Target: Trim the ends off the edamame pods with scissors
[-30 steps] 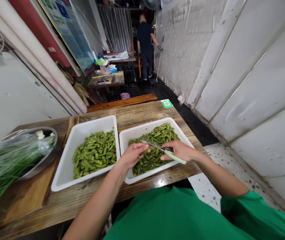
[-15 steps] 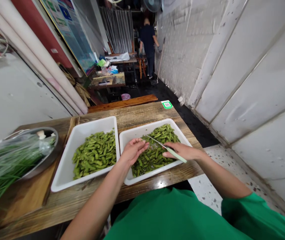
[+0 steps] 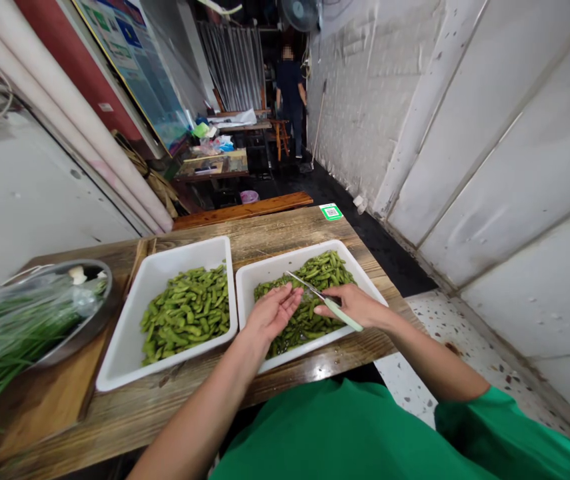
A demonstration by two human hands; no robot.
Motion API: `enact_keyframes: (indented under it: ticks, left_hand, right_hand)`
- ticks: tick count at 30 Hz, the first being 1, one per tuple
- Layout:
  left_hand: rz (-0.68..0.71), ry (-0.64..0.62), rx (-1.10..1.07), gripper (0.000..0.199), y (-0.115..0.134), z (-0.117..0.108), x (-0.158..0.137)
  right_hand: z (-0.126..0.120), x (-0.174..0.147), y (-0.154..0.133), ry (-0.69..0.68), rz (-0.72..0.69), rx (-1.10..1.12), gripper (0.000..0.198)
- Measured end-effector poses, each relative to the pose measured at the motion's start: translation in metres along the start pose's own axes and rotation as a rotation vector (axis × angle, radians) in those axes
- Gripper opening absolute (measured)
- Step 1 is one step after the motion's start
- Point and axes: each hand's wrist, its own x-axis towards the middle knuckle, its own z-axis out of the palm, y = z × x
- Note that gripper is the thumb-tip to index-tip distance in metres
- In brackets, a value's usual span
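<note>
In the head view, my right hand (image 3: pixel 352 305) is closed around a pair of scissors with pale green handles (image 3: pixel 343 315). Their metal blades point up and left over the right white tub (image 3: pixel 365 273). My left hand (image 3: pixel 275 312) is just left of the blades, palm turned up and fingers stretched out, with no object visible in it. Beneath both hands, green edamame pods (image 3: pixel 332 267) lie wet in the right tub. More pods (image 3: pixel 189 310) fill part of the left white tub (image 3: pixel 125 347).
Both tubs stand on a wooden table (image 3: pixel 285 227). At the left, a metal bowl (image 3: pixel 107 293) holds bagged green stalks (image 3: pixel 19 333) beside a wooden board (image 3: pixel 49 407). A QR card (image 3: pixel 331 212) lies at the far corner. Beyond are a bench (image 3: pixel 245 210) and a person (image 3: pixel 291 90).
My left hand has gone from fingertips pinched together to fingers spread, palm up. The scissors have shifted slightly left. The person at the back has moved a little farther off.
</note>
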Motion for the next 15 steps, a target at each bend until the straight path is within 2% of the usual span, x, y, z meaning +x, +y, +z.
enact_keyframes:
  ticks: [2,5,6,7,9,10,12,15]
  left_hand:
    - [0.097,0.013,0.147,0.013,0.002,-0.004,0.001]
    - [0.423,0.049,0.592,0.018,0.015,-0.013,0.004]
    - [0.505,0.018,0.763,0.018,0.021,-0.015,0.006]
    - [0.542,-0.047,0.930,0.016,0.027,-0.018,0.008]
    - [0.501,-0.213,1.193,0.013,0.039,-0.020,0.012]
    - [0.476,-0.256,1.279,0.012,0.043,-0.020,0.015]
    - [0.483,-0.280,1.389,0.010,0.050,-0.018,0.019]
    - [0.585,-0.291,1.550,0.020,0.052,-0.013,0.027]
  right_hand:
    - [-0.003,0.001,0.005,-0.011,-0.009,-0.010,0.041]
    - [-0.009,0.002,0.015,-0.070,0.002,-0.044,0.040]
    - [-0.012,0.002,0.018,-0.078,0.014,-0.056,0.040]
    - [-0.013,0.002,0.020,-0.069,0.029,-0.063,0.041]
    - [-0.015,0.002,0.025,-0.022,0.063,-0.064,0.042]
    - [-0.015,0.002,0.028,0.009,0.078,-0.055,0.042]
    - [-0.014,0.002,0.032,0.064,0.099,-0.025,0.043]
    - [-0.010,0.001,0.038,0.117,0.116,0.013,0.043]
